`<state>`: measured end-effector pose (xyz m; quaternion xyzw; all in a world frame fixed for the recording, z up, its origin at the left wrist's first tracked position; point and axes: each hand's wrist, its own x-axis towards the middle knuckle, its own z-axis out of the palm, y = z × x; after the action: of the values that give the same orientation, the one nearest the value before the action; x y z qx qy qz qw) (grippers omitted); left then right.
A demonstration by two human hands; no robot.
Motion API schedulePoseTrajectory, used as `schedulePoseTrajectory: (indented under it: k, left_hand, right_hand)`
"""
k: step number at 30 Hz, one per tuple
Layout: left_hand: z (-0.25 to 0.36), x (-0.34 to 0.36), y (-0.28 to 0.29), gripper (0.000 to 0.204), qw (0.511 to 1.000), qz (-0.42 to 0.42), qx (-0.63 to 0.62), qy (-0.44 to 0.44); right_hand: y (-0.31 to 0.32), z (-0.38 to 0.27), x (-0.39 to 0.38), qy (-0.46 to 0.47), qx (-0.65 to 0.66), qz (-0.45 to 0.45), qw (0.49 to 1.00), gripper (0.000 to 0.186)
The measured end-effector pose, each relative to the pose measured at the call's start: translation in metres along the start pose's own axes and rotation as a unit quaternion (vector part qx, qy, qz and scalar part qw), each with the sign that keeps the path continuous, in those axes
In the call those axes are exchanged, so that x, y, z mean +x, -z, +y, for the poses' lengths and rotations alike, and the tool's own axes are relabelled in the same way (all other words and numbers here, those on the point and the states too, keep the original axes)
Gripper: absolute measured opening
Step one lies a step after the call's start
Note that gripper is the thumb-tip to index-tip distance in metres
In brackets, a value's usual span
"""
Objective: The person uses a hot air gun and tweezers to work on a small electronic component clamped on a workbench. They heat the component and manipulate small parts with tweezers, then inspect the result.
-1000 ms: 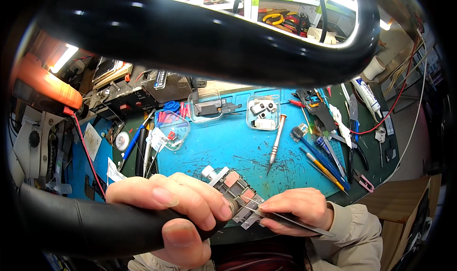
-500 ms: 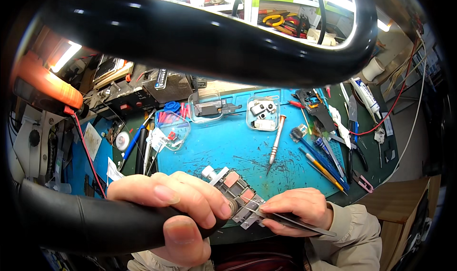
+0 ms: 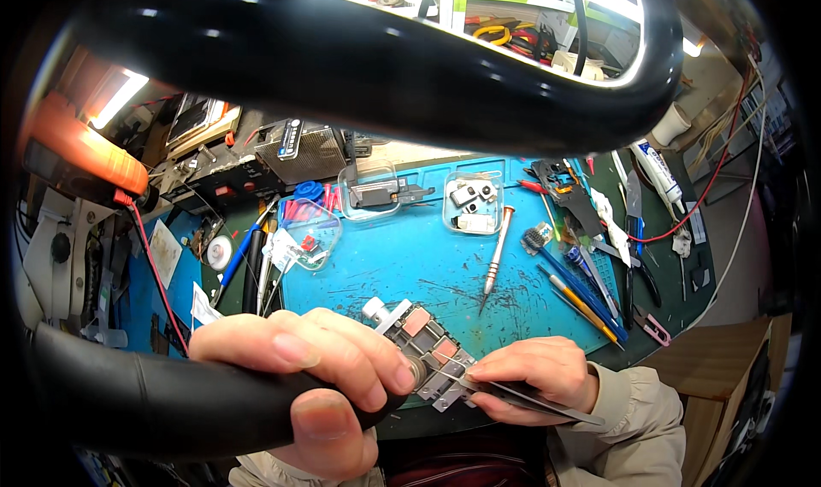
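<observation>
My left hand [image 3: 321,367] is closed round the thick black handle of a hot air gun [image 3: 197,410]. Its round metal nozzle [image 3: 416,373] is at the left side of a small metal clamp holder [image 3: 449,391]. Pinkish pads [image 3: 417,321] and a dark part, perhaps a circuit board, show in that holder. Between the thumb and fingers of my right hand [image 3: 534,376] is a pair of metal tweezers [image 3: 547,408]. The tweezer tips reach over the holder, right by the nozzle; whether they touch anything is too small to tell.
A black tube [image 3: 368,68] arches across the upper view. On the blue mat [image 3: 402,265] are a screwdriver [image 3: 498,256], a clear box of small camera parts [image 3: 473,203] and another clear box [image 3: 310,235]. Brushes [image 3: 581,303], pliers [image 3: 646,277] and a glue tube [image 3: 657,175] lie right.
Almost nothing differs. Both hands, the hot air gun and the tweezers hold nearly the same positions over the holder.
</observation>
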<state>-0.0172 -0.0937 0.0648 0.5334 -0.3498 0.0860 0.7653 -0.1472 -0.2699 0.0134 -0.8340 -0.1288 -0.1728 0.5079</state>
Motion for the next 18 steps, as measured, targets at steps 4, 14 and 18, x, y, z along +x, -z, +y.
schedulePoseTrajectory:
  k: [4, 14, 18]
  left_hand:
    - [0.0002, 0.0005, 0.0021, 0.034, 1.0, -0.006, -0.003, -0.004]
    - [-0.0012, -0.0002, 0.0003, 0.034, 1.0, 0.001, 0.0, 0.002]
    - [0.0015, 0.0004, 0.0005, 0.034, 1.0, 0.0, 0.005, 0.003]
  right_hand:
    - [0.0016, -0.0002, 0.0013, -0.012, 0.017, -0.009, 1.0, 0.035]
    - [0.0026, -0.0001, 0.0018, -0.027, 0.026, -0.012, 0.999, 0.035]
    - [0.0025, -0.0014, 0.0031, -0.021, 0.026, -0.015, 0.999, 0.035]
